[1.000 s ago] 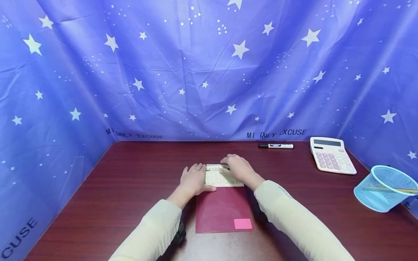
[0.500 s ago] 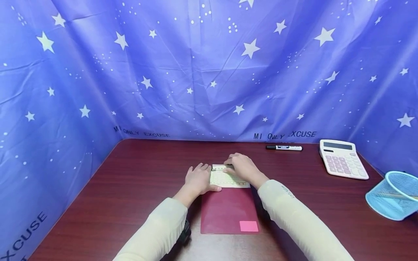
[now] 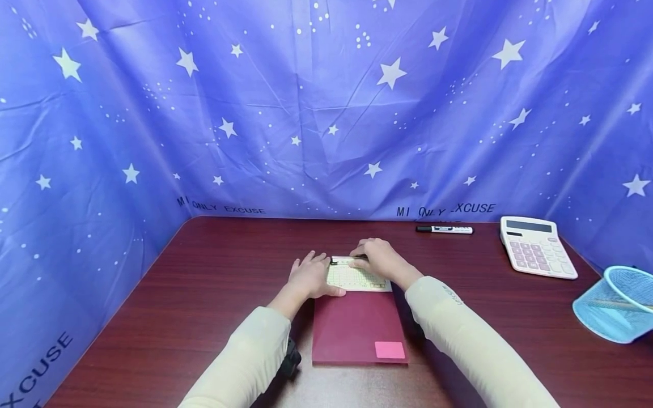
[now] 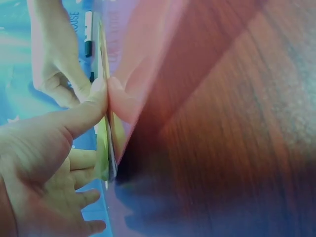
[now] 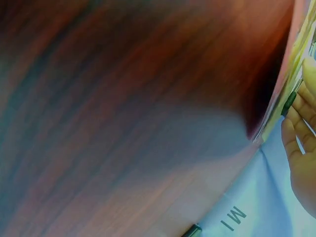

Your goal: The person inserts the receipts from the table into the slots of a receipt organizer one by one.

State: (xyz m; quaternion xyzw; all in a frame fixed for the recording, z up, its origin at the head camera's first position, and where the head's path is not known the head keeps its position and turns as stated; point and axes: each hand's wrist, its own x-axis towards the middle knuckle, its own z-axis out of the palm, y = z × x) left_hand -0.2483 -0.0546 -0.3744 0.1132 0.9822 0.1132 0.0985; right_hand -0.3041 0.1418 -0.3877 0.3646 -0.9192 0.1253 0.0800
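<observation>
A dark red clipboard [image 3: 357, 323] lies on the desk with a pink label [image 3: 389, 349] near its lower right corner. Yellow-green gridded paper [image 3: 352, 279] covers its upper part, partly hidden by my hands. At the top edge a dark metal clip [image 3: 334, 260] shows between them. My left hand [image 3: 308, 279] rests at the upper left side of the board; in the left wrist view its thumb [image 4: 94, 106] presses on the paper while the other fingers stretch out. My right hand [image 3: 381, 262] pinches the clip, thumb toward the paper, fingers at the far side.
A marker [image 3: 445, 229] lies at the desk's back edge. Right of it is a white calculator [image 3: 538, 246], and at the far right a light blue mesh pen holder [image 3: 607, 311] containing a pencil-like stick. A blue star-patterned curtain [image 3: 306, 113] surrounds the dark red desk [image 3: 219, 266].
The head view has shifted slightly, so everything sits a little further right than a second ago. Both hands keep their places at the top of the clipboard.
</observation>
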